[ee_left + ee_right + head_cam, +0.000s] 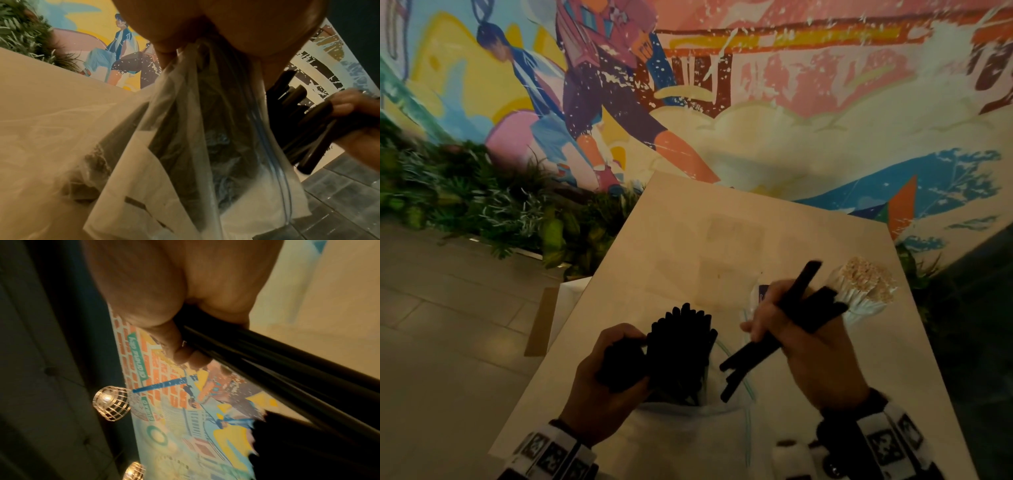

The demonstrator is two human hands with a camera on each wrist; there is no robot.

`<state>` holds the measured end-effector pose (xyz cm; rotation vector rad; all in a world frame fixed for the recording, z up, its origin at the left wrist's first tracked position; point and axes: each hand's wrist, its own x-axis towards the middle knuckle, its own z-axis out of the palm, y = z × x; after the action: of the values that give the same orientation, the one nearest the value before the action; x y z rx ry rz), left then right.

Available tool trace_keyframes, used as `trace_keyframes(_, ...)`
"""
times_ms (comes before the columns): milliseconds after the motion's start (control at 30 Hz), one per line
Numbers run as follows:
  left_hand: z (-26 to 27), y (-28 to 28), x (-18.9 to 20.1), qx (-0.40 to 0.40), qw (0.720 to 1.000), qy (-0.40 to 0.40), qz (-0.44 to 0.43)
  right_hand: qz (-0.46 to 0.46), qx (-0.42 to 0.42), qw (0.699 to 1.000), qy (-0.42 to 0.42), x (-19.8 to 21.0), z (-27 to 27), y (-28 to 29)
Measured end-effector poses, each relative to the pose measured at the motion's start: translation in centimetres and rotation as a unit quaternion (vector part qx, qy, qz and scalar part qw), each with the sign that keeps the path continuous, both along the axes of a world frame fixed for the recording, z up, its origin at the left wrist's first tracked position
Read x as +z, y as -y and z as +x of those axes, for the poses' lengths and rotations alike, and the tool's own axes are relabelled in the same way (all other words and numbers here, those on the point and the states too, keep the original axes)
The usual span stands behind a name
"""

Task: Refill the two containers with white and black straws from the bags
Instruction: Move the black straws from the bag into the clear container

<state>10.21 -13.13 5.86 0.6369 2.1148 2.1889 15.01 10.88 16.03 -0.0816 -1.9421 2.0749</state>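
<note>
A thick bundle of black straws (pixel 681 342) stands upright near the table's front, its lower part inside a clear zip bag (pixel 185 129). My left hand (pixel 616 363) grips the bag and the dark straws in it from the left. Whether a container stands under that bundle cannot be told. My right hand (pixel 808 346) holds several loose black straws (pixel 753 353) slanted just to the right of the bundle; they also show in the right wrist view as black straws (pixel 267 369). A bunch of white straws (pixel 866 284) stands upright behind my right hand.
The pale table (pixel 705 233) runs away from me towards a painted mural wall. Green plants (pixel 465 192) line the wall at the left above a tiled floor. Another clear bag with a small label (pixel 763 291) lies behind my right hand. Caged lamps (pixel 112 402) hang overhead.
</note>
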Motion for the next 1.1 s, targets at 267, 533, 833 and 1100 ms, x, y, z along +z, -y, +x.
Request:
trace_keyframes(267, 0.3, 0.2, -0.1, 0.002, 1.000, 0.019, 0.001, 0.018, -0.146, 0.946, -0.288, 8.1, -7.2, -3.0)
trace_keyframes(533, 0.6, 0.0, 0.5, 0.015, 1.000, 0.012, -0.011, 0.066, -0.220, 0.966, -0.120, 0.3, -15.2, -3.5)
trace_keyframes(833, 0.5, 0.1, 0.1, 0.020, 0.999, 0.007, -0.024, 0.271, -0.270, 0.921, 0.074, -5.6, -15.5, -4.8)
trace_keyframes(1100, 0.3, 0.1, -0.2, 0.025, 0.999, 0.007, -0.042, 0.329, -0.223, 0.901, 0.175, -7.1, -14.4, -5.6)
